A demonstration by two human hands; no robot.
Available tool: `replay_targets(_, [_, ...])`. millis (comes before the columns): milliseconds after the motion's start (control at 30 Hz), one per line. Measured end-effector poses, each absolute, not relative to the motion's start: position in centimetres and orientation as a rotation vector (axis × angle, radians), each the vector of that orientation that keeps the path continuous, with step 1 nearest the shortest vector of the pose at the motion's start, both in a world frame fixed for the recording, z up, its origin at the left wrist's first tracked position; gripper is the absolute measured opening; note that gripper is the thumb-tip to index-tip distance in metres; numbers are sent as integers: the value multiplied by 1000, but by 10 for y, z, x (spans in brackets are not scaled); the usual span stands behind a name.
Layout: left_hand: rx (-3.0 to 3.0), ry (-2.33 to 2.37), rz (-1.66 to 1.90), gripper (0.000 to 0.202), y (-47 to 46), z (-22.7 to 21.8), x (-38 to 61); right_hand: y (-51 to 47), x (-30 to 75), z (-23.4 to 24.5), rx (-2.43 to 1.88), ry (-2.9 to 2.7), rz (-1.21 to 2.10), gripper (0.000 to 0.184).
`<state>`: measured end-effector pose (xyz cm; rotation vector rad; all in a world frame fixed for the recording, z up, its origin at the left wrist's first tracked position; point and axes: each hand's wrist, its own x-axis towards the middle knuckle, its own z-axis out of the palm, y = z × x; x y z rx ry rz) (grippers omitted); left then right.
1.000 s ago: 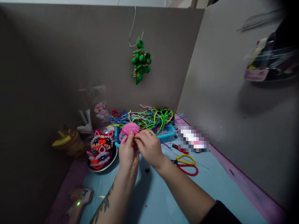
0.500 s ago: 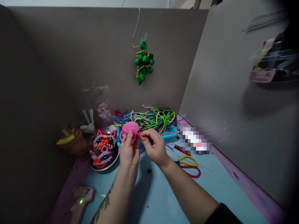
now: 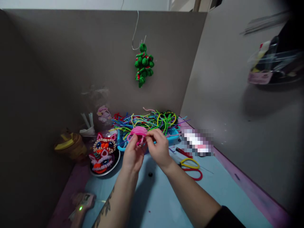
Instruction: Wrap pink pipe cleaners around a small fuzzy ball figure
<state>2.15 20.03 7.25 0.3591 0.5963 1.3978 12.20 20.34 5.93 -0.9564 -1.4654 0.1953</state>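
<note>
Both hands are raised over the table, meeting at a pink pipe-cleaner piece (image 3: pixel 139 130) with a rounded, closely wound top and loops below. My left hand (image 3: pixel 133 155) holds it from beneath, thumb pressed to its front. With thumb and forefinger, my right hand (image 3: pixel 158 147) pinches the piece at its right side; the fingers hide the exact spot. Just behind them stands a blue tray (image 3: pixel 122 145) heaped with many-coloured pipe cleaners (image 3: pixel 152 122). Scissors with one yellow and one red handle (image 3: pixel 192 169) lie to the right of my right hand.
On the left, a dark round dish (image 3: pixel 108 172) holds fuzzy animal faces (image 3: pixel 104 147). A pink glue gun (image 3: pixel 83 205) with a green light lies front left, a lidded cup (image 3: pixel 70 147) behind. A green ornament (image 3: pixel 144 65) hangs on the back panel. A small black bead (image 3: pixel 150 174) lies mid-table.
The pink piece has tipped and shifted slightly right in my left hand, so its rounded top looks flatter. My right hand stays pinched beside it. The whole view has moved a little.
</note>
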Motion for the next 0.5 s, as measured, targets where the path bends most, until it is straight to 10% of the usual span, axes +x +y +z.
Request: replay_targets(500, [578,576,1565,28,200,69,27,208,124,53,-1114,-1531,-112,23])
